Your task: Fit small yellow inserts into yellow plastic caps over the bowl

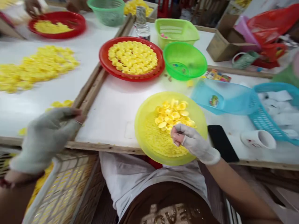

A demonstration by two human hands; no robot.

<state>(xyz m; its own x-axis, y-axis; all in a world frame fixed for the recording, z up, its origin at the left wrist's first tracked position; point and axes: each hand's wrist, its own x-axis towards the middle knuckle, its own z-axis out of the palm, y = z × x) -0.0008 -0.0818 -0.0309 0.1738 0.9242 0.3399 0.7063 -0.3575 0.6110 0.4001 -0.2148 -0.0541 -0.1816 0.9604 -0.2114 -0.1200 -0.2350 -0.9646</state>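
My left hand [48, 137], in a pale glove with bare fingertips, is raised over the table's front edge at the left. Its thumb and fingers are pinched together, and anything between them is too small or blurred to make out. Over the yellow plate [142, 124], my right hand [192, 140] is closed in a pinch too, its content hidden. On that plate lie a heap of yellow oval plastic cups [171, 115] and a bed of tiny yellow pieces [161, 144]. Several yellow cups [62, 103] lie beyond my left hand.
Wooden strips [93, 87] divide the white table. A red plate [102, 59] holds rows of yellow cups. Behind are a green bowl [201, 59] and a lime basket [177, 25]. A phone [221, 143], mug [258, 139] and blue tray [238, 99] stand right. Another person's hand [32, 7] works far left.
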